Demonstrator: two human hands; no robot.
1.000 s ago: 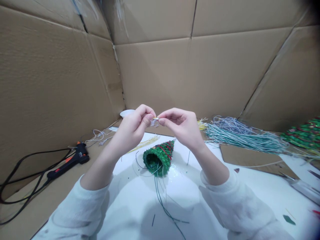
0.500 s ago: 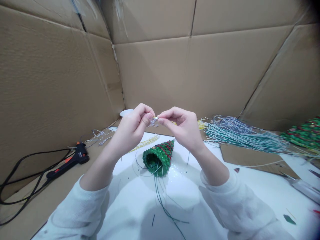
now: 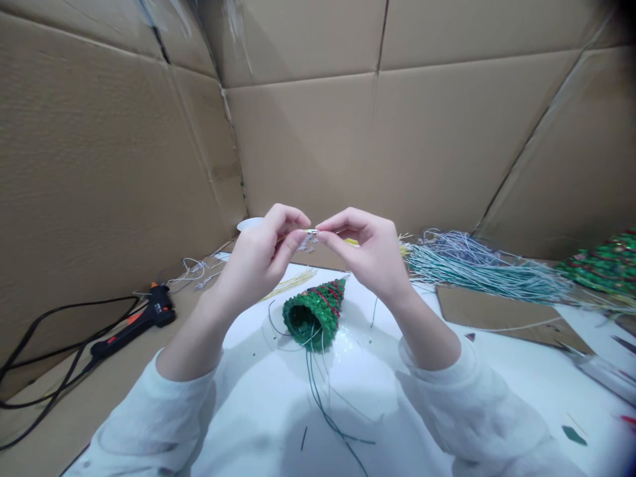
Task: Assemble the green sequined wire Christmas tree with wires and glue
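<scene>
Between the fingertips of both hands is a tiny shiny, silvery and yellowish piece point(image 3: 311, 231), too small to name. My left hand point(image 3: 265, 255) pinches its left end between thumb and forefinger. From the other side, my right hand point(image 3: 375, 255) pinches the right end, its fingertips a small gap from the left ones. Below the hands a green beaded cone-shaped tree point(image 3: 318, 310) with red strands lies on its side, its hollow base turned towards me. Dark green wires point(image 3: 322, 407) trail out of that opening over the white table point(image 3: 258, 424).
A black hot glue gun point(image 3: 134, 324) with its cord lies at left. Bundles of green and white wires point(image 3: 487, 273) lie at back right beside a cardboard piece point(image 3: 507, 315). Another green beaded tree point(image 3: 606, 265) is at far right. Cardboard walls point(image 3: 397, 132) enclose the back.
Both hands have shifted very slightly; the small shiny piece now shows a little more level between the fingertips. The tree and tools have stayed in place.
</scene>
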